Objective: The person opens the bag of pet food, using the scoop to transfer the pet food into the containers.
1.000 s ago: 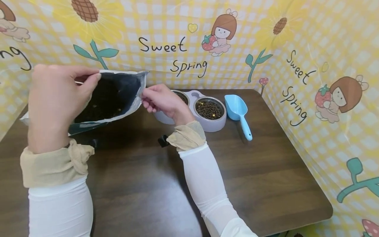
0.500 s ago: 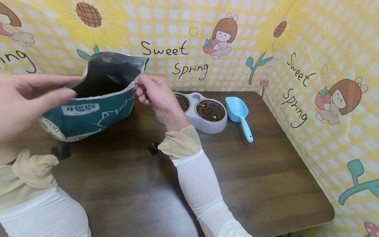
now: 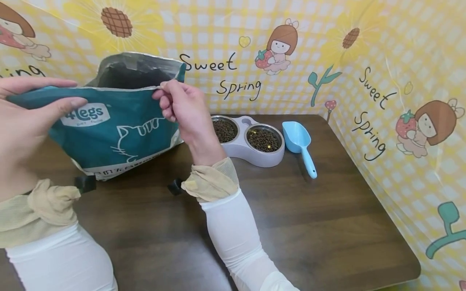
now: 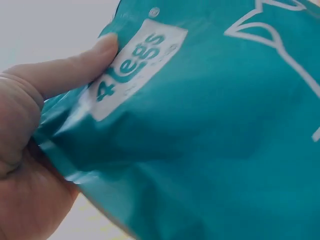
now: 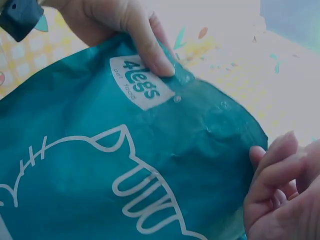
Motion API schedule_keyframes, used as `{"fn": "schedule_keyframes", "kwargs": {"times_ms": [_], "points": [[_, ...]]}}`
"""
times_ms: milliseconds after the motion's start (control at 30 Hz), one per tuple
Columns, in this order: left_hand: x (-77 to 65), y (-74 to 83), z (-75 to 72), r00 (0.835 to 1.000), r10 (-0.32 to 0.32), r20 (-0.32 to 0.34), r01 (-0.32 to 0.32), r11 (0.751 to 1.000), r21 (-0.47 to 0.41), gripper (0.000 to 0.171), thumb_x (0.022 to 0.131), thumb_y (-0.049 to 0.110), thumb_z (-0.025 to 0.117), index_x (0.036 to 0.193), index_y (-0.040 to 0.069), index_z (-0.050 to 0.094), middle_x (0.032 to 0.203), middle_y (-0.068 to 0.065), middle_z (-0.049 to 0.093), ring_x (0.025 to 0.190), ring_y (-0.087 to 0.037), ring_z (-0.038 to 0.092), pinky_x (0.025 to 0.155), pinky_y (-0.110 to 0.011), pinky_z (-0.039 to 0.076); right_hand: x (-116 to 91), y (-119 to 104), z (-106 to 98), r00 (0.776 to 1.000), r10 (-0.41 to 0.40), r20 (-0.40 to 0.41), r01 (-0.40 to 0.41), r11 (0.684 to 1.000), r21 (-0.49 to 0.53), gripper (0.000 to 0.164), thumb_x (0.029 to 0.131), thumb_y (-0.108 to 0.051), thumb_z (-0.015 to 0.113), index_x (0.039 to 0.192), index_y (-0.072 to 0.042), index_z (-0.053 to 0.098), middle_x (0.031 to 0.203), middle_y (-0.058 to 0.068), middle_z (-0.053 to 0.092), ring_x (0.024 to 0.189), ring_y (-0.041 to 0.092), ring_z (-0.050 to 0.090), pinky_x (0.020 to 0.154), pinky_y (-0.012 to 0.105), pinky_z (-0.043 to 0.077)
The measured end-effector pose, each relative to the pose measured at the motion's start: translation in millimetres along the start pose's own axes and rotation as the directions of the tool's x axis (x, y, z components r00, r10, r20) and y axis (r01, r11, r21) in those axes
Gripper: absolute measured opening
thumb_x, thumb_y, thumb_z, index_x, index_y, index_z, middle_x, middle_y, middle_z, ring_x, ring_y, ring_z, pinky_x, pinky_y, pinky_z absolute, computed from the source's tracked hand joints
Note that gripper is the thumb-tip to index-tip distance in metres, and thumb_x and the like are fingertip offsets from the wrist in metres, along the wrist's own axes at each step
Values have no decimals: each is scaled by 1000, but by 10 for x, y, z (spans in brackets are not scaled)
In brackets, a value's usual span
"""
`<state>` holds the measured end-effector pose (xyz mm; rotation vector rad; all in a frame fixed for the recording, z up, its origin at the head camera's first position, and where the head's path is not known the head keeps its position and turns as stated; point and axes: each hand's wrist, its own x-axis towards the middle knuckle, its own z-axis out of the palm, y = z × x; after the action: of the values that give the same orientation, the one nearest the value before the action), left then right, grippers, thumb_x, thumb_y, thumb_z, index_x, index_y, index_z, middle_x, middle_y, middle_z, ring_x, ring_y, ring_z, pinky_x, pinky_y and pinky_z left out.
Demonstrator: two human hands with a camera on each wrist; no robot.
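Observation:
A teal pet food bag (image 3: 98,141) with a "4Legs" label and a white cat outline stands at the left of the table, its top gaping to a silvery lining. My left hand (image 3: 22,133) grips the bag's left upper side, thumb on the front by the label, as the left wrist view also shows. At the right end of the front rim, my right hand (image 3: 185,117) pinches the edge between thumb and curled fingers. What lies deep inside the bag is hidden.
A pale double bowl stand (image 3: 267,159) behind my right hand holds two metal bowls of brown kibble. Beside it on the wooden table (image 3: 309,234) lies a light blue scoop (image 3: 296,137). A yellow checked cloth (image 3: 233,24) hangs along the back and right.
The bag has tipped upright, so its printed front now faces me. My left hand has moved from the rim top down to the left side; my right hand keeps its pinch.

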<state>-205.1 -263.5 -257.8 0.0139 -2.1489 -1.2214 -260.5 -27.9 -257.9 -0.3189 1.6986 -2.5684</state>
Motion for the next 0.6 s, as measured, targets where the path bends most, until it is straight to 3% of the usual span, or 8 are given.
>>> {"fn": "schedule_keyframes", "kwargs": {"times_ms": [67, 200, 333, 433, 500, 533, 600], "points": [[15, 21, 19, 999, -34, -27, 34, 999, -16, 36, 79, 14, 82, 115, 15, 77, 113, 16, 72, 98, -2, 62, 90, -8, 50, -9, -34, 13, 1000, -11, -7, 10, 1000, -24, 32, 99, -11, 55, 78, 10, 67, 50, 1, 50, 40, 13, 43, 37, 16, 32], [67, 76, 93, 995, -80, -62, 72, 991, -114, 37, 75, 17, 85, 111, 12, 79, 108, 10, 73, 92, -6, 64, 78, -6, 52, 73, -72, -50, 998, -64, 28, 66, 994, -83, 33, 102, -16, 53, 85, 8, 67, 55, 2, 54, 43, 16, 51, 37, 18, 37], [111, 107, 147, 988, -114, -107, 86, 967, -238, 37, 70, 15, 88, 106, 7, 80, 105, 5, 75, 91, -11, 66, 77, -9, 54, 227, -54, -185, 978, -208, 5, 206, 964, -168, 31, 102, -22, 55, 89, 3, 67, 60, 0, 59, 52, 17, 60, 38, 19, 41], [134, 88, 141, 983, -136, -123, 93, 948, -305, 38, 67, 11, 89, 103, 4, 80, 103, 2, 75, 92, -15, 66, 79, -11, 55, 303, -59, -308, 920, -382, -84, 345, 895, -283, 22, 97, -18, 63, 94, 4, 66, 70, 0, 61, 63, 14, 59, 50, 16, 44], [147, 60, 125, 983, -149, -112, 102, 934, -343, 39, 66, 10, 90, 103, 2, 80, 103, 2, 75, 93, -16, 66, 79, -11, 56, 331, -78, -408, 888, -449, -103, 390, 851, -352, 21, 93, -14, 67, 104, 4, 63, 85, 3, 64, 76, 12, 57, 63, 16, 44], [155, 42, 117, 983, -152, -105, 103, 923, -370, 39, 65, 9, 90, 102, 1, 80, 102, 1, 75, 92, -16, 66, 78, -11, 56, 347, -87, -461, 882, -462, -87, 403, 838, -369, 26, 93, -12, 68, 112, 5, 60, 96, 5, 64, 84, 10, 56, 70, 16, 43], [169, 1, 107, 984, -151, -96, 96, 897, -431, 38, 64, 6, 91, 100, -1, 80, 98, -1, 77, 90, -17, 66, 74, -11, 56, 391, -92, -556, 900, -436, -19, 398, 838, -372, 38, 93, -10, 67, 126, 3, 55, 119, 9, 62, 101, 8, 54, 84, 19, 43]]}}
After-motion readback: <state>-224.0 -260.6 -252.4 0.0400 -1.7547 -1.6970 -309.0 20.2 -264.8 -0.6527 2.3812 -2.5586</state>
